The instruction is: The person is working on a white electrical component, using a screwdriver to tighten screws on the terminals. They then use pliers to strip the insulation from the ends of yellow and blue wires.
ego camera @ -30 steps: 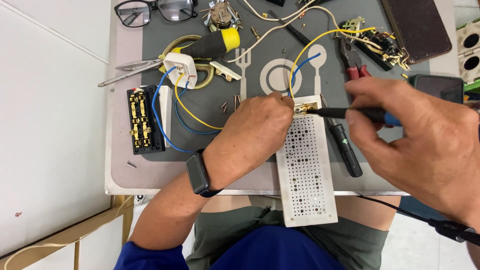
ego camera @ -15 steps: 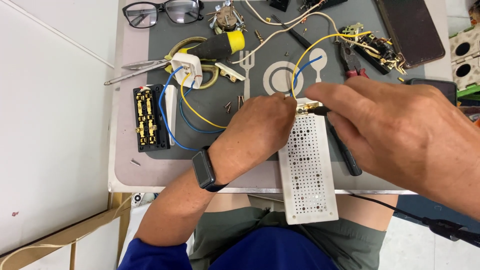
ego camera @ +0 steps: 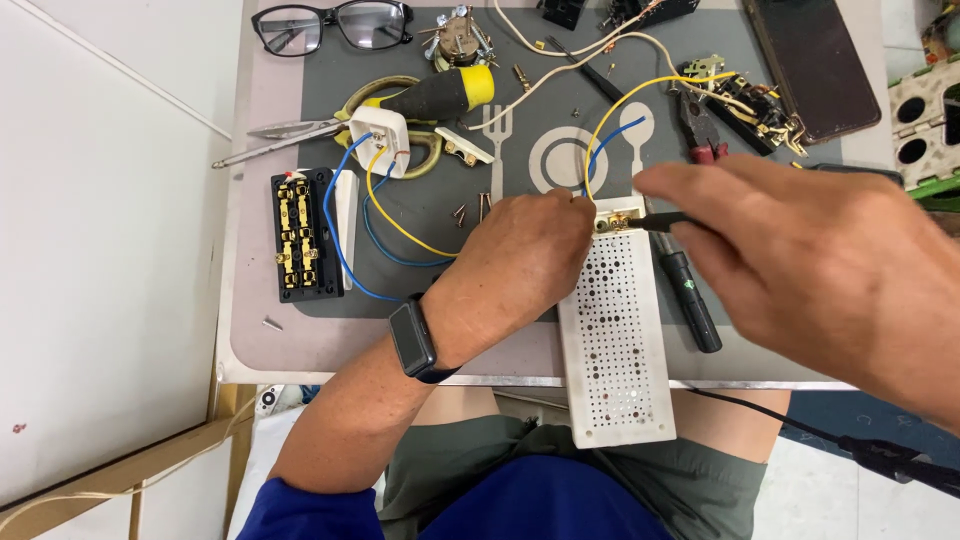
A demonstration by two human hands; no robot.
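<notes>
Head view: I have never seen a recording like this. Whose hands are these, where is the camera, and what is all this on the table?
The camera is worn on a person's head and looks down at their own two bare hands over a small table with a grey mat. The left hand, with a smartwatch on its wrist, steadies the top end of a long white perforated panel, where brass terminals take a yellow wire and a blue wire. The right hand holds a dark-tipped tool, likely a screwdriver, against those terminals. Around them lie a black terminal block, a white socket, a yellow-handled screwdriver, eyeglasses, pliers and loose screws.
</notes>
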